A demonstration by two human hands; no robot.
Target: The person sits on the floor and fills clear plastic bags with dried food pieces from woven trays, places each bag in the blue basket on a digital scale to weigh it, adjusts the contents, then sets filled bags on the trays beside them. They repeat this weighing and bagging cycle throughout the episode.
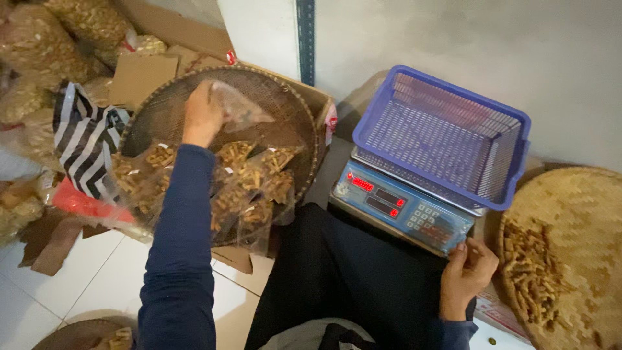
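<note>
The left hand (202, 116) is gripping 1 clear bag (240, 110) over the round tray (304, 123), joining several filled packs (253, 181). The right hand (468, 272) is resting loosely curled, empty, beside the scale (402, 207); its blue basket (447, 129) is sitting empty, loose sticks (531, 272) remaining unpacked.

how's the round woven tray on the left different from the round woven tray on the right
The left tray is dark brown; the right tray is pale straw. The left tray holds clear bags of snack sticks; the right tray holds loose snack sticks. The left hand reaches into the left tray with a bag; the right hand rests beside the right tray. Both are round and woven.
</note>
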